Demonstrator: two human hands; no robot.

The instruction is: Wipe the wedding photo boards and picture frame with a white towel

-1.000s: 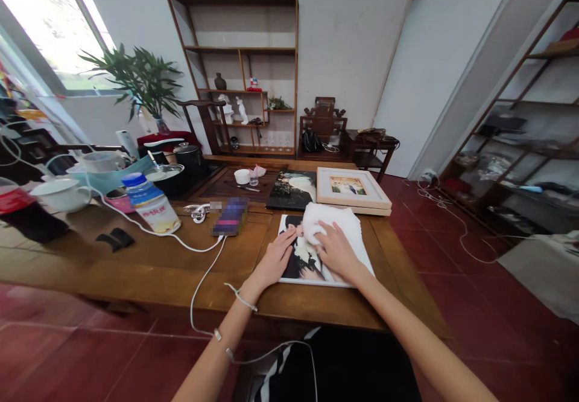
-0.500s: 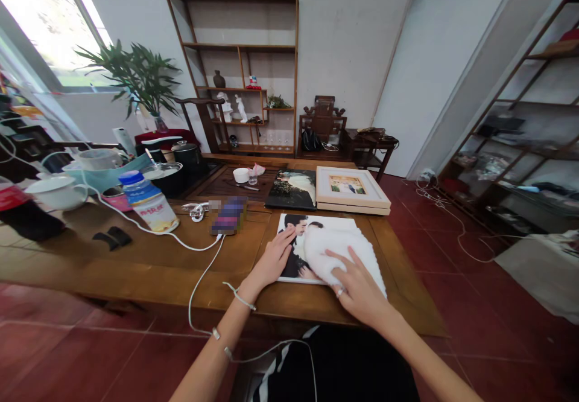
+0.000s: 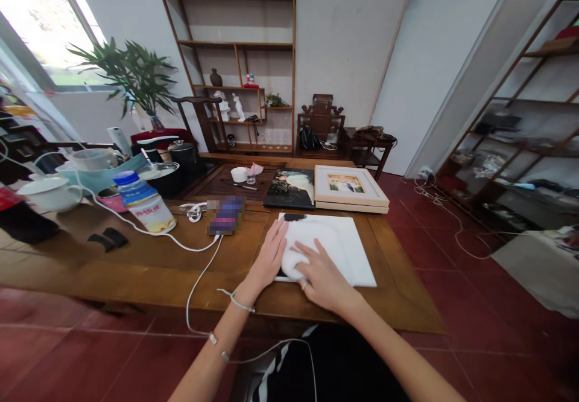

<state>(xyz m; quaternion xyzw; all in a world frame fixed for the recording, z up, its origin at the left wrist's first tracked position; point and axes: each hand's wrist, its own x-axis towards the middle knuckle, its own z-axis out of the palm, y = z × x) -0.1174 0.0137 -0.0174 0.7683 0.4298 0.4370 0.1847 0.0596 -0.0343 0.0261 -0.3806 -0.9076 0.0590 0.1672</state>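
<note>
A flat photo print (image 3: pixel 357 257) lies on the wooden table (image 3: pixel 217 269) in front of me. A white cloth (image 3: pixel 312 242) covers most of its left half. My right hand (image 3: pixel 323 275) presses on the near edge of the cloth, fingers spread over it. My left hand (image 3: pixel 269 257) lies flat, fingers together, on the print's left edge, touching the cloth. Beyond the print lie a dark photo panel (image 3: pixel 292 188) and a white framed picture (image 3: pixel 350 188).
A blurred phone (image 3: pixel 226 215) with a white cable (image 3: pixel 199 281) lies left of the print. A bottle with a blue cap (image 3: pixel 142 203), a white teapot (image 3: pixel 47 191), a black kettle (image 3: pixel 183 154) and bowls crowd the table's left. Shelves stand behind and at right.
My right hand has dragged the white cloth from the print's far side toward the near right, then leftward to the near left. My left hand stayed on the print's left edge.
</note>
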